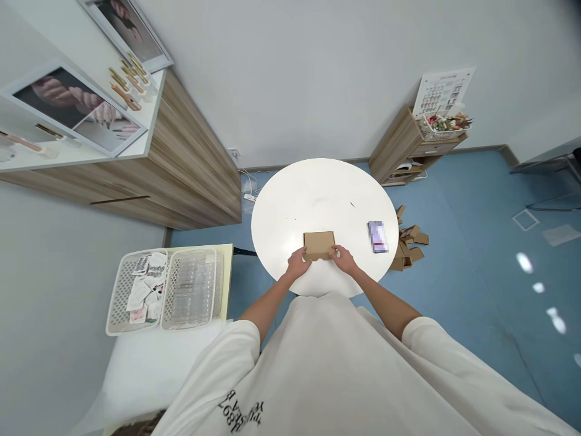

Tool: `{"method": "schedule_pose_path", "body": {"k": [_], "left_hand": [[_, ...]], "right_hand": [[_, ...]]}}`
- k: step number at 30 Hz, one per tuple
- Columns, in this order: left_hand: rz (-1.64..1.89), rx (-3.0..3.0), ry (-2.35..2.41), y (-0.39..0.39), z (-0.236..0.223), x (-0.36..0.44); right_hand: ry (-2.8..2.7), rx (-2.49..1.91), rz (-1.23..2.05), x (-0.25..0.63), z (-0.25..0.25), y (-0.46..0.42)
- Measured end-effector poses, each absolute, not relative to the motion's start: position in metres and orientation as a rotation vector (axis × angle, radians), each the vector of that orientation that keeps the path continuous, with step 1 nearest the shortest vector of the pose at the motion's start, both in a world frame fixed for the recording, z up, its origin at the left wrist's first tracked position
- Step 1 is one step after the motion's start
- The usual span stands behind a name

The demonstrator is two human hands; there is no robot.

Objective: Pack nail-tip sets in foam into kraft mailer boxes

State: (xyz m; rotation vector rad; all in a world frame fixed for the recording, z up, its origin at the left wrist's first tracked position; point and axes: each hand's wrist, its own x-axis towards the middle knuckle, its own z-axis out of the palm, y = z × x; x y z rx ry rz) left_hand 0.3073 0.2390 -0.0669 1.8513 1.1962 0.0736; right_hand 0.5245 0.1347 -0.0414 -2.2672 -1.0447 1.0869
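A small brown cardboard box [319, 244] with its lid down is at the near side of the round white table [313, 188]. My left hand [298, 264] grips the box's near left corner. At the near right corner, my right hand [344, 259] holds it with thumb and fingers closed on the edge. Whether the box rests on the table or is slightly raised, I cannot tell. To the right on the table lies a purple, blurred-out phone-shaped item [378, 237], apart from my right hand.
Left of me, a side table carries a white basket of small packets [147, 290] and a basket of clear plastic cases [190, 287]. Several cardboard boxes [408, 248] lie on the floor right of the table. A wooden cabinet [195, 145] stands at left, a small shelf [403, 148] behind.
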Motion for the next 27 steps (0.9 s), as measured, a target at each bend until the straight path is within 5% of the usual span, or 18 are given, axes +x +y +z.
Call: {"method": "schedule_pose_path", "body": {"k": [12,27], "left_hand": [[0.471,1.539,1.244,0.265,-0.043,0.328],[0.318,1.870,1.340,0.295,-0.047,0.346]], "right_hand": [[-0.892,-2.013,0.981,0.541,-0.033,0.157],[-1.166,-2.156,0.695,0.551,-0.041,0.178]]}}
